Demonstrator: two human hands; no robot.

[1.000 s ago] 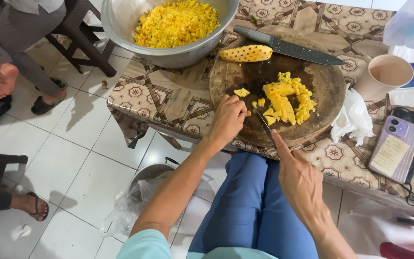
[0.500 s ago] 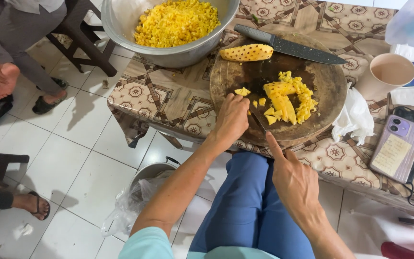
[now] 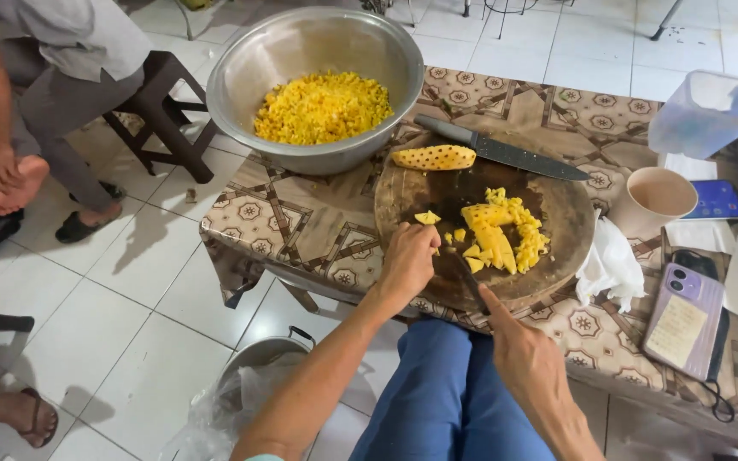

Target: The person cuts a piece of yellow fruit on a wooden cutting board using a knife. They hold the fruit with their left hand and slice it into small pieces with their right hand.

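- Big metal bowl (image 3: 241, 77) sits well beyond the fingers, up-left of them — holds a heap of small yellow fruit chunks (image 3: 322, 107), roughly a third full.
- Pale cup (image 3: 659, 198) stands well off to the right of the fingers; inside looks pale, contents cannot be told.
- Clear plastic jug (image 3: 702, 115) sits further right and beyond; contents unclear.
- Round dark wooden board (image 3: 403, 196) lies under both hands, on a patterned tablecloth (image 3: 301, 226).
- Left hand (image 3: 405, 265) is curled, fingertips pressed down on the near-left part of the board; one small yellow piece (image 3: 427, 218) lies just beyond the fingertips. Whether it pinches anything — cannot tell.
- Right hand (image 3: 527, 363) is clenched round a knife handle, index finger stretched along the top.
- Small knife (image 3: 463, 271): the dark blade leaves the right fingers and points up-left, long axis diagonal, tip close beside the left fingers.
- Pile of cut yellow fruit (image 3: 501, 239) is on the board just right of the blade, beyond the right fingers.
- Peeled strip with dotted rind (image 3: 434, 158) lies at the board's far edge, long axis left-right.
- Large knife (image 3: 506, 154) lies beyond it, handle to the left, tip pointing right and slightly toward the person.
- White cloth (image 3: 612, 265) and phones (image 3: 685, 320) are to the right of the right fingers.
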